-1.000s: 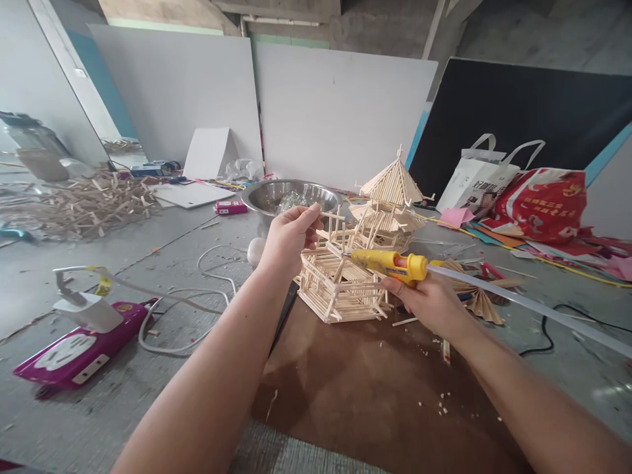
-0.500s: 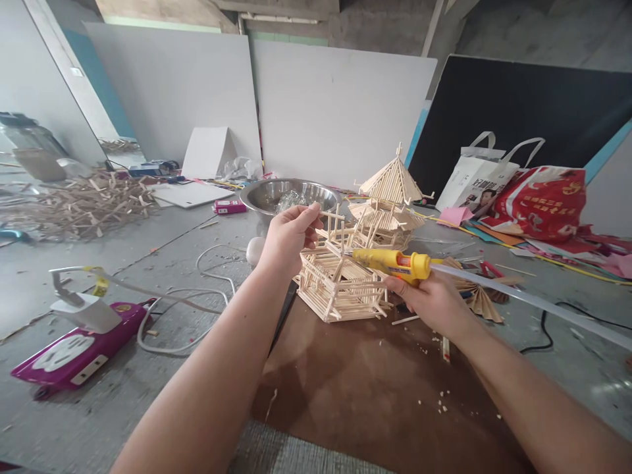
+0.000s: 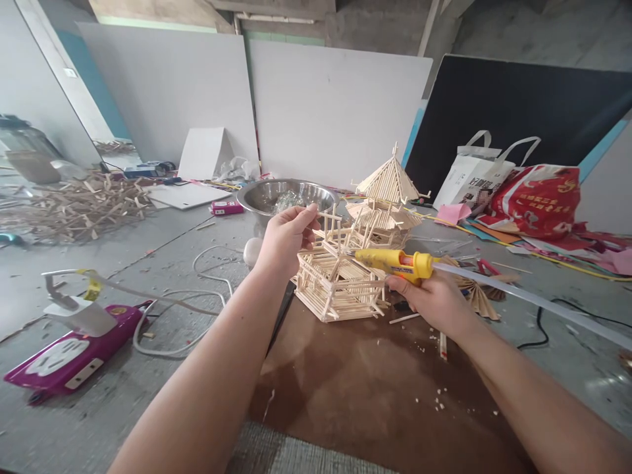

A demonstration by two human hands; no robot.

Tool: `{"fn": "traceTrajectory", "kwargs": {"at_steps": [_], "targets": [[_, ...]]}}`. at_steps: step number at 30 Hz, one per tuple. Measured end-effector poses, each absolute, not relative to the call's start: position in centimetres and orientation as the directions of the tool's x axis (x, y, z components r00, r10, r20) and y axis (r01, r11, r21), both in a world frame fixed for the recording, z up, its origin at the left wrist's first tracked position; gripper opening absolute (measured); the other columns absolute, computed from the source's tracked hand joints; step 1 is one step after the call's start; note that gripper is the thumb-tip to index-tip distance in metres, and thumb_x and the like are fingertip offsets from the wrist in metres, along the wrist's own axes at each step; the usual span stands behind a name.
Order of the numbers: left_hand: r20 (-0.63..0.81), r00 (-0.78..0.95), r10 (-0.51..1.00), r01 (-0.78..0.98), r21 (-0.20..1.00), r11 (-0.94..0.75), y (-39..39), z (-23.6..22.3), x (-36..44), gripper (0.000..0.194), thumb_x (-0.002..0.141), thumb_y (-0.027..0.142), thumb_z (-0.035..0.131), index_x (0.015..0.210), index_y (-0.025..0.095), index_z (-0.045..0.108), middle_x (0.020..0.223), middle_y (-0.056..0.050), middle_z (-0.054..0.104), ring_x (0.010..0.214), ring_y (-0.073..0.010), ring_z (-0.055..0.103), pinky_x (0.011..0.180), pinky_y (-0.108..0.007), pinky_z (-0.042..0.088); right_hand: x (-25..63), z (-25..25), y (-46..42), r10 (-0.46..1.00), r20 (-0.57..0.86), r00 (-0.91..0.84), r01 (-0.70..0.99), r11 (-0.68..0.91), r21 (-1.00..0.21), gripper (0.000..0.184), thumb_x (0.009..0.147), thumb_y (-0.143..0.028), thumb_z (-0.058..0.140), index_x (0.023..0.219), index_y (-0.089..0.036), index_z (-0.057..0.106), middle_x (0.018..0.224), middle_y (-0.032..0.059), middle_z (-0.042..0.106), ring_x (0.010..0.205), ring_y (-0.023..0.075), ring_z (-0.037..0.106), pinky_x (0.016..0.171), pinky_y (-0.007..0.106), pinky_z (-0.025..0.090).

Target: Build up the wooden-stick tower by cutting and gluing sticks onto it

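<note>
My left hand pinches a short wooden stick between thumb and fingertips, above the near left part of an open six-sided stick frame. In my right hand is a yellow hot glue gun, its nozzle pointing left at the top rails of the frame. Whether the nozzle touches the wood, I cannot tell. A long translucent glue stick runs out of the gun's back to the right. Just behind the frame stands a stick pavilion with a pointed roof.
Behind my left hand sits a metal bowl. A purple power strip with white cable lies at left, near a wood-strip heap. A brown board lies under the frame. Bags and coloured paper fill the back right.
The glue gun's nozzle has shifted slightly right relative to the frame. My left hand keeps its pinch on the stick. The whole view has moved slightly.
</note>
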State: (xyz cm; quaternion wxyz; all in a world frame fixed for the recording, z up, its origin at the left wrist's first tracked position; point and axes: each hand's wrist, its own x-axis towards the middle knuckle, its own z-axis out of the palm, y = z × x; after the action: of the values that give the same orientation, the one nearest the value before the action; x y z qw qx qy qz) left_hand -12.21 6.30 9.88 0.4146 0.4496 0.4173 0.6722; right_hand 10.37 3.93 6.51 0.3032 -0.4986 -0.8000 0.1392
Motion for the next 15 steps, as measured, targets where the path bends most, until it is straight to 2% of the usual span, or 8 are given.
{"fn": "traceTrajectory", "kwargs": {"at_steps": [10,15], "targets": [[0.255,-0.25,0.934,-0.175,0.937,-0.303,6.27,9.95,-12.15,0.025,0.063,0.036,0.065,0.057,0.016,0.051,0.055,0.002,0.052,0.04,-0.0047,0.042,0.035,-0.018,0.03,10.91,6.24,4.12,0.869,0.386,-0.31,0.715,0.48,-0.508,0.039,0.078,-0.047,0.045,0.054,-0.02,0.059,0.041,-0.001,0.052,0.048,0.0152,0.053,0.045,0.025,0.037],[0.256,-0.259,0.931,-0.174,0.936,-0.305,6.28,9.92,-12.12,0.024,0.063,0.035,0.065,0.057,0.016,0.052,0.054,0.002,0.052,0.04,-0.0044,0.042,0.035,-0.018,0.03,11.22,6.31,4.13,0.875,0.394,-0.283,0.732,0.462,-0.5,0.038,0.077,-0.048,0.046,0.056,-0.02,0.06,0.042,-0.0004,0.053,0.051,0.017,0.056,0.046,0.025,0.038]]}}
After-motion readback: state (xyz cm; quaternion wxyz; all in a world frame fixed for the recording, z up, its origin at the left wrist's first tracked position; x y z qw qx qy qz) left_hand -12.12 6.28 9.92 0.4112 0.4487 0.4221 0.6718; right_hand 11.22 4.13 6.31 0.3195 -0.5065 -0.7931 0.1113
